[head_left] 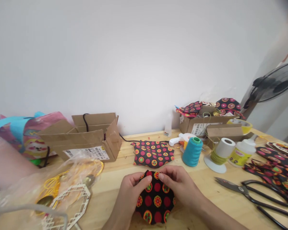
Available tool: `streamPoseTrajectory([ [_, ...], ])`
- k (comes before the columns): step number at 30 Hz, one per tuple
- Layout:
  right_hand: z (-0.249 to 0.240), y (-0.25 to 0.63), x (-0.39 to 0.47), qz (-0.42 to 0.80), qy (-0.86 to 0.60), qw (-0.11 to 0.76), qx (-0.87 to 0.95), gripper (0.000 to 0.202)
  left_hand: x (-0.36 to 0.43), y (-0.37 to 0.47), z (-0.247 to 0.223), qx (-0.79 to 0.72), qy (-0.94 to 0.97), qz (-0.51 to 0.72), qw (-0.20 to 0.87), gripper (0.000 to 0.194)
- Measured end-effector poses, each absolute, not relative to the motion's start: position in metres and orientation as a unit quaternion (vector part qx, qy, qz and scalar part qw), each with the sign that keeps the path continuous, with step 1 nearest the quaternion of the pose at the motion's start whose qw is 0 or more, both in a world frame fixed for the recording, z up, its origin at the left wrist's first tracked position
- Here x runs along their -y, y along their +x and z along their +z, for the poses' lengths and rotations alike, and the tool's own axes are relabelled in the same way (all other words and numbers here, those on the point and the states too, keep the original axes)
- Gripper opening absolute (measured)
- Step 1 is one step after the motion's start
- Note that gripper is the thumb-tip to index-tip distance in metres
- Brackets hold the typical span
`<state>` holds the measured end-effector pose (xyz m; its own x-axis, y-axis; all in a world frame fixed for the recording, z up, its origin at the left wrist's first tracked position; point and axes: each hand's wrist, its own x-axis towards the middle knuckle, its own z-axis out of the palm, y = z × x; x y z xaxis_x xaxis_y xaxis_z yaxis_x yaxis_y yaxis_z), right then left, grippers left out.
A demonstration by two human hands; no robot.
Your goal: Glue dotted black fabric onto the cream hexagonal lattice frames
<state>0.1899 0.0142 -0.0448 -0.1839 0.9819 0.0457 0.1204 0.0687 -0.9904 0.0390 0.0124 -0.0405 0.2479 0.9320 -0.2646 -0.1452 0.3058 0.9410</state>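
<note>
A black fabric piece (pixel 157 201) with red dots and orange and green flower circles is held up near the table's front edge. My left hand (pixel 132 191) pinches its upper left edge between thumb and fingers. On its upper right edge, my right hand (pixel 179 183) grips with the thumb in front and fingers behind. Just beyond my hands lies a second patterned cloth piece (pixel 153 154), flat on the wooden table (pixel 105 188). Black-handled scissors (pixel 246 191) rest to the right of my right hand.
Behind stand a cardboard box (pixel 91 140), teal thread cone (pixel 192 152), white glue gun (pixel 182 139), green thread spool (pixel 222 153) and glue bottle (pixel 243 152). White octagonal frame (pixel 83 204) and plastic bags lie left. Patterned fabric (pixel 276 174) lies right; a fan (pixel 276 83) stands beyond.
</note>
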Motion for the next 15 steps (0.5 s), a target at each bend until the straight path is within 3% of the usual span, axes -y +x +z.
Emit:
streamPoseTrajectory([
  [8, -0.041, 0.193, -0.011, 0.367, -0.491, 0.427, 0.665, 0.019, -0.017, 0.039, -0.046, -0.467, 0.487, 0.385, 0.630, 0.019],
  [15, -0.038, 0.194, -0.002, 0.256, -0.497, 0.421, 0.714, 0.024, -0.016, 0.040, -0.045, -0.484, 0.492, 0.366, 0.624, 0.021],
])
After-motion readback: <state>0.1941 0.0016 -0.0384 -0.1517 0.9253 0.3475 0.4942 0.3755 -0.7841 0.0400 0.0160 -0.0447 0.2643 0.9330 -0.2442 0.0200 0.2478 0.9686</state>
